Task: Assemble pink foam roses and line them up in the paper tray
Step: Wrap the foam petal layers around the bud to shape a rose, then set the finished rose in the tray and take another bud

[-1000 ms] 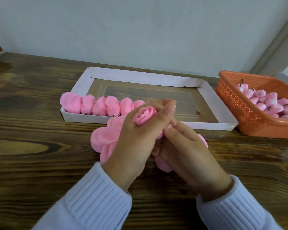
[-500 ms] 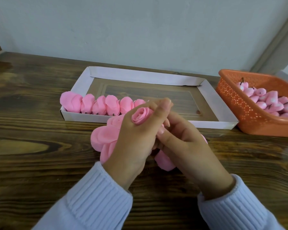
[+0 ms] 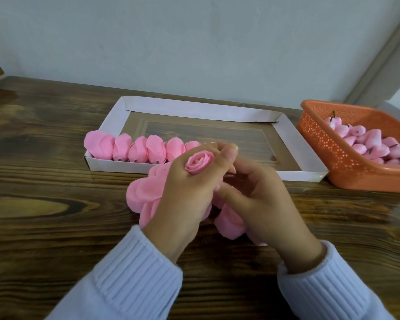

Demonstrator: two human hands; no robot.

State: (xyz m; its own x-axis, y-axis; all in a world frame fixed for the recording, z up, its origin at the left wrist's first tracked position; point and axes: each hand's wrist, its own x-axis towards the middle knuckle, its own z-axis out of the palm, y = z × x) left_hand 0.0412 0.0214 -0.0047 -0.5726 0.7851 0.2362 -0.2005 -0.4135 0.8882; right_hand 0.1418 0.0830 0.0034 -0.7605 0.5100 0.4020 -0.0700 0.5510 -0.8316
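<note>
Nearest to me, the pale ribbed sleeves (image 3: 129, 273) come up from the bottom edge onto the dark wooden surface (image 3: 44, 227). My left hand (image 3: 183, 199) is curled round a small pink foam rose bud (image 3: 198, 165), thumb and fingers pinching it with the spiral facing up. My right hand (image 3: 261, 204) sits just beside it, fingers bent and reaching in under the left; I cannot tell whether it grips anything there. Loose pink petals (image 3: 146, 195) lie on the surface under both hands, spreading out to the left of the left hand and below the right.

Just beyond the hands stands the white paper tray (image 3: 293, 144). A row of finished roses (image 3: 136, 148) lines its near wall, beyond and left of the left hand. Far right of the right hand, an orange perforated basket (image 3: 321, 144) holds more pink buds (image 3: 367, 142). A plain wall (image 3: 194, 42) lies behind.
</note>
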